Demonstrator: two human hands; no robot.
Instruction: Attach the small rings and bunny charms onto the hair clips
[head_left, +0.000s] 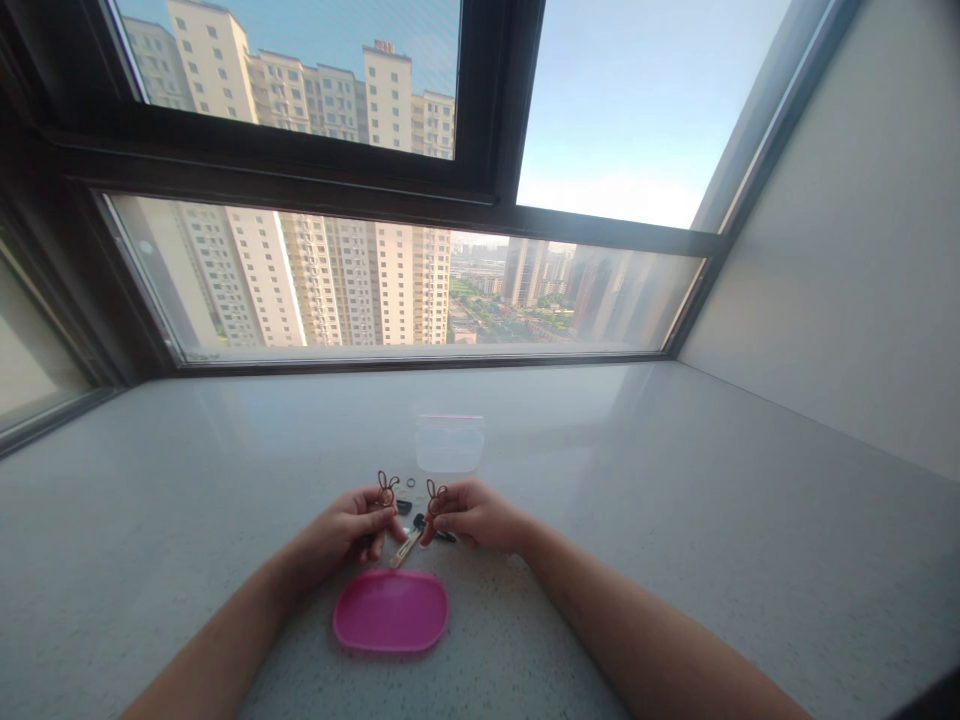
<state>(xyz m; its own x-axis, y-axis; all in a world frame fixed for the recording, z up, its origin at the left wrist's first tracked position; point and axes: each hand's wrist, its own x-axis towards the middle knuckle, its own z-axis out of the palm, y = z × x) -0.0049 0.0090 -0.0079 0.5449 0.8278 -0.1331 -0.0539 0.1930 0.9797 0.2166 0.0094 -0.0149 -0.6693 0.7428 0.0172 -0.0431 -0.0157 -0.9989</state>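
Here left hand [358, 528] pinches bunny clip [386, 489]; right hand [472, 515] pinches second clip [434, 496].

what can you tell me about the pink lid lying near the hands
The pink lid is an oval, glossy piece that looks like plastic, with a low raised rim around its edge. It lies flat on the pale speckled counter, just in front of the person, below both hands and between the forearms. Nothing appears to touch it except the counter. It sits apart from the clear box farther back by the window.
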